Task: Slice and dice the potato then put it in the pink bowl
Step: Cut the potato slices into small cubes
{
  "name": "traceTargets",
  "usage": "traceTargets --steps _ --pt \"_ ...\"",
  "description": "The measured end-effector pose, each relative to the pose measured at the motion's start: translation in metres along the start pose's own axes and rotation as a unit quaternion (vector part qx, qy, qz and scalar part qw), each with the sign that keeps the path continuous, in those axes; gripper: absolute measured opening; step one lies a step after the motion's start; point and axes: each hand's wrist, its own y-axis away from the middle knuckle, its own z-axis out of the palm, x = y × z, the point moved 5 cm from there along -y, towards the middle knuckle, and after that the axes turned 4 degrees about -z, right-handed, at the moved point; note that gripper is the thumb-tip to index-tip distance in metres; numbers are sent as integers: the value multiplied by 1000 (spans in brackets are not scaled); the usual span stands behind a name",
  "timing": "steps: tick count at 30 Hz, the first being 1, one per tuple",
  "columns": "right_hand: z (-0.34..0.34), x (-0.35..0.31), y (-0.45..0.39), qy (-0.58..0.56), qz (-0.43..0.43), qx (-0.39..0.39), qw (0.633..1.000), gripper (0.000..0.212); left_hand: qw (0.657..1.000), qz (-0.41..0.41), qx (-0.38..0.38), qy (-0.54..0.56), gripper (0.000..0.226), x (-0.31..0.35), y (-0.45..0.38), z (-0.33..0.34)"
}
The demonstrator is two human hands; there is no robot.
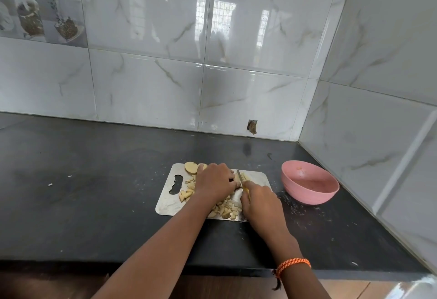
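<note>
A steel cutting board [169, 200] lies on the dark counter. Round potato slices [191, 167] sit at its far left corner, and several diced potato pieces [227, 207] lie along its near side. My left hand [215, 180] grips a stack of potato pieces on the board, fingers curled over them. My right hand [260, 201] grips a yellow-handled knife [241, 178], its blade pointing away from me right beside my left fingertips. A few cut strips [247, 177] lie just right of the blade. The pink bowl [309, 186] stands to the right of the board, with nothing inside.
The black counter [94, 192] runs left and toward me, with crumbs scattered near the bowl. Tiled walls close off the back and the right side. The counter's front edge lies under my forearms.
</note>
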Motion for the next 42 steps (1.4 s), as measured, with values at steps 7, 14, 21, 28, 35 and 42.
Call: traceTargets --steps 7,14,21,28,35,42 --pt "-8 -12 22 -3 -1 -4 1000 29 1000 -18 5 10 38 -1 1 -1" --pt "-23 -8 60 8 29 6 1000 29 1000 -25 -3 17 42 0 3 -6" --pt "-26 -7 59 -3 38 22 999 31 999 -27 1 26 38 1 3 -6" --pt "-13 -9 14 5 30 17 999 23 999 -20 0 31 39 -1 2 -4" --pt "-5 -1 -1 -18 36 41 998 33 999 -21 3 45 34 -5 -4 2" --pt "-10 -7 3 -15 28 52 998 33 998 -25 5 55 32 -8 -6 4"
